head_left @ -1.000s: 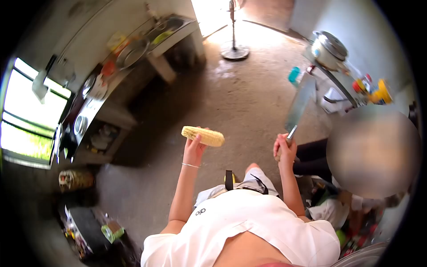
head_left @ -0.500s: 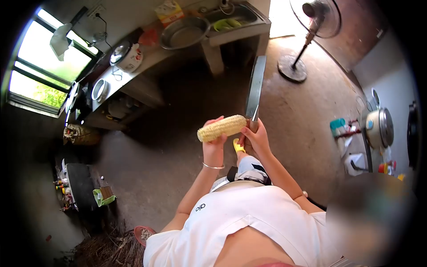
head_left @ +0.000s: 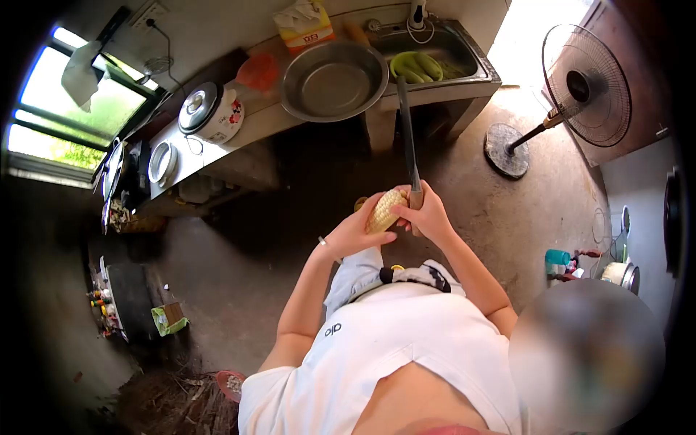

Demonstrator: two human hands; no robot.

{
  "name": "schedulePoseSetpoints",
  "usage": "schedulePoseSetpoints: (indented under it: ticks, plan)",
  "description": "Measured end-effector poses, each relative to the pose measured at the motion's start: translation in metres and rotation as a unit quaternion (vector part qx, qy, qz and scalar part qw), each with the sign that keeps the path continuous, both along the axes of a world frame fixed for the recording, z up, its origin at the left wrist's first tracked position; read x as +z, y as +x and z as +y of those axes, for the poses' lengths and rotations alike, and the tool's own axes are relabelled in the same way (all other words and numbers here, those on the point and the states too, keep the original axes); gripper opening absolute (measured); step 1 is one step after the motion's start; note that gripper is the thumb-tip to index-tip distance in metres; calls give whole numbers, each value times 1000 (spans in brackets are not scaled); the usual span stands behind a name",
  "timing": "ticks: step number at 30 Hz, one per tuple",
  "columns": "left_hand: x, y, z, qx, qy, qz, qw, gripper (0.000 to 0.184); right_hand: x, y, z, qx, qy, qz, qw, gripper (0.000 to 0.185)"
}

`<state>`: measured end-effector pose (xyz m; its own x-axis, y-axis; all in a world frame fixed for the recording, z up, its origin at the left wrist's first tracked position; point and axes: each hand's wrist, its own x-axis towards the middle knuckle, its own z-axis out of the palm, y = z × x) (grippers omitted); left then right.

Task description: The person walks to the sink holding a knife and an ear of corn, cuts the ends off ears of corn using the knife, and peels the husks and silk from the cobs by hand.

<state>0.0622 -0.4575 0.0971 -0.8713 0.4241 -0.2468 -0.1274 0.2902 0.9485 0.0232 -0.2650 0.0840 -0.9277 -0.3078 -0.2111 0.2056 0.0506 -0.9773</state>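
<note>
Pale corn (head_left: 386, 210) now clasped by the left hand (head_left: 359, 226)!
Beside it, a knife (head_left: 408, 134) is gripped by the right hand (head_left: 429, 215).

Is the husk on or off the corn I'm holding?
Off, on the visible side: the corn in the left hand shows rows of bare, pale kernels.

Long grey metal knife (head_left: 408, 134): smooth, dull sheen
Pale yellow oblong corn cob (head_left: 387, 209): bumpy, slight gloss
Wide round grey metal basin (head_left: 333, 83): smooth
White short-sleeved shirt (head_left: 384, 341): matt cloth
</note>
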Motion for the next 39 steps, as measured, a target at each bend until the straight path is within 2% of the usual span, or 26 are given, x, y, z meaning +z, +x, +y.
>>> schedulePoseSetpoints:
  ticks: [3, 5, 6, 8, 9, 11, 13, 14, 15, 16, 17, 19, 20, 22, 23, 25, 26, 28, 29, 31, 33, 34, 35, 37, 38, 39]
  plan:
    - [-36, -82, -3, 53, -81, 61, 993, 74, -1, -64, -17, -40, 95, 62, 993, 30]
    - [-35, -120, -6, 52, -79, 72, 993, 64, -1, -95, -18, -83, 35, 13, 996, 28]
    - [-36, -143, -6, 57, -17, 35, 998, 58, 0, -121, -13, -114, -30, -19, 993, 25]
    - [-50, -187, -8, 36, 110, -131, 985, 44, -1, -154, 7, -139, -11, 6, 990, 23]
    - [-55, -207, -9, 14, 139, -156, 978, 41, -2, -162, 19, -153, 3, 33, 988, 21]
    - [-54, -241, -1, 15, 260, -233, 937, 47, -2, -172, 47, -161, 21, 43, 986, 24]
    - [-34, -267, 3, -12, 296, -280, 913, 50, -8, -185, 73, -190, 104, 175, 960, 31]
    - [-28, -283, 7, -33, 337, -318, 885, 53, -12, -196, 88, -197, 102, 173, 960, 31]
    - [-30, -300, 12, -37, 333, -321, 886, 53, -18, -208, 102, -224, 210, 174, 936, 35]
    - [-35, -314, 19, -45, 323, -296, 898, 55, -24, -219, 115, -245, 317, 172, 900, 39]
    - [-37, -326, 27, -51, 314, -270, 909, 57, -20, -230, 121, -245, 316, 170, 901, 39]
    - [-33, -351, 48, -26, 273, -262, 925, 57, -3, -262, 130, -178, 455, 158, 858, 36]
    - [-31, -364, 59, -7, 248, -228, 942, 57, 2, -278, 134, -174, 451, 161, 861, 36]
    - [-27, -390, 75, 21, 218, -192, 957, 58, 9, -307, 139, -202, 324, 274, 883, 28]
    - [-24, -402, 82, 30, 218, -176, 960, 57, 13, -320, 144, -198, 317, 276, 886, 28]
    - [-18, -430, 94, 39, 212, -153, 964, 58, 23, -350, 153, -217, 154, 263, 928, 23]
    - [-14, -437, 100, 49, 204, -101, 973, 56, 32, -362, 160, -214, 149, 261, 929, 23]
    - [-8, -447, 110, 68, 195, -52, 977, 55, 50, -387, 171, -151, 306, 251, 906, 17]
    - [-4, -456, 114, 73, 168, -9, 983, 56, 52, -401, 173, -142, 303, 251, 908, 17]
    - [2, -465, 118, 88, 138, 31, 986, 56, 56, -421, 173, -120, 271, 423, 856, 19]
    - [7, -469, 120, 104, 52, 70, 991, 59, 70, -438, 173, -70, 290, 468, 832, 23]
    - [15, -476, 115, 14, -47, 137, 989, 64, 76, -443, 172, -30, 312, 513, 799, 28]
    - [10, -480, 116, 18, -48, 136, 989, 64, 80, -449, 170, -27, 310, 514, 799, 28]
    - [-6, -480, 120, 78, -13, 265, 961, 64, 84, -453, 166, 4, 331, 550, 767, 35]
    - [-6, -480, 121, 100, 40, 184, 977, 58, 80, -456, 164, 11, 326, 564, 758, 37]
    - [-5, -480, 119, 103, 39, 181, 977, 58, 80, -459, 162, 14, 324, 564, 760, 37]
